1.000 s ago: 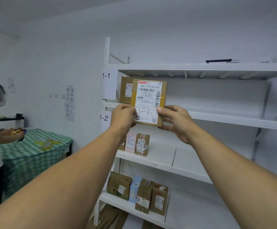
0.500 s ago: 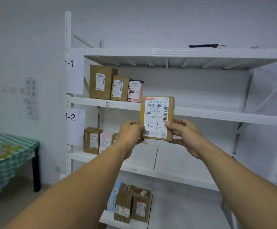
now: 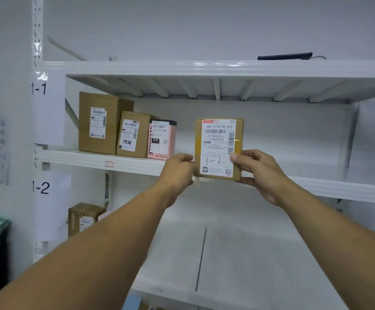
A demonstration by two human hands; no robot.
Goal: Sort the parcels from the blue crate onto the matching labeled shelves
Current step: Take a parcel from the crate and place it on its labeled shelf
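We hold a small brown parcel (image 3: pixel 219 148) upright, label facing us, our left hand (image 3: pixel 177 173) and right hand (image 3: pixel 260 173) pinching its lower corners. It is at the front edge of the shelf (image 3: pixel 97 158) marked 1-1, possibly touching it, right of three boxes (image 3: pixel 132 135) at the left end.

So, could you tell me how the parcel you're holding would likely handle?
Probably stiff: the parcel shows a flat face and square corners. Likely light, since the left hand and right hand pinch only its lower corners.
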